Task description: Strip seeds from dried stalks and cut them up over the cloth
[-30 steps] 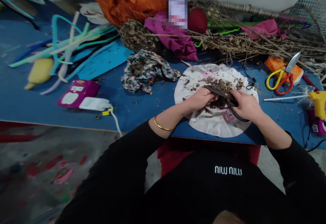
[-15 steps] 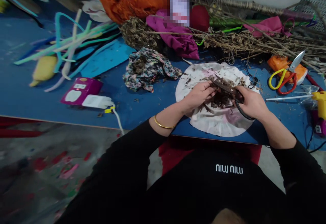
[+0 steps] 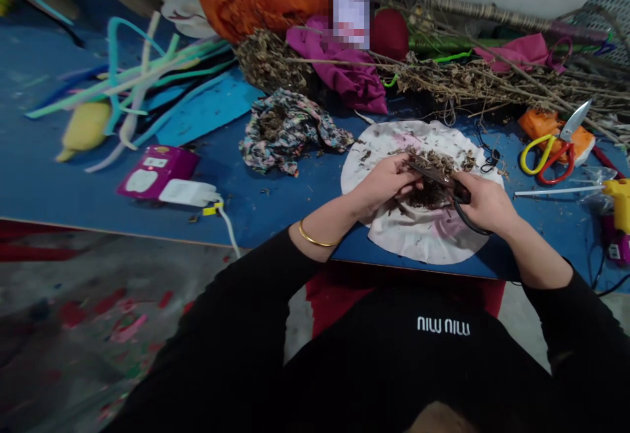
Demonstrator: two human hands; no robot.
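Note:
My right hand (image 3: 485, 202) grips a pair of dark scissors (image 3: 438, 177), its blades pointing left toward my other hand. My left hand (image 3: 388, 184) is closed, with its fingertips pinched at the edge of the dried plant bits (image 3: 433, 195); the piece between those fingers is mostly hidden. Both hands are over a round white cloth (image 3: 428, 246) with pink stains, which lies at the table's front edge and carries scattered brown crumbs. Just left of the cloth is a crumpled flowered cloth (image 3: 300, 128) with more dried bits in it.
Dry stalks (image 3: 457, 82) lie along the back of the blue table (image 3: 290, 213). Yellow-and-red-handled scissors (image 3: 551, 154) and a yellow glue gun (image 3: 619, 197) are at right. A purple box (image 3: 157, 172) with a plugged-in white charger and coloured fuzzy strips (image 3: 142, 92) lie at left.
The scissor blades look closer together than before, and their tip has shifted slightly. Both hands stay in nearly the same place over the white cloth.

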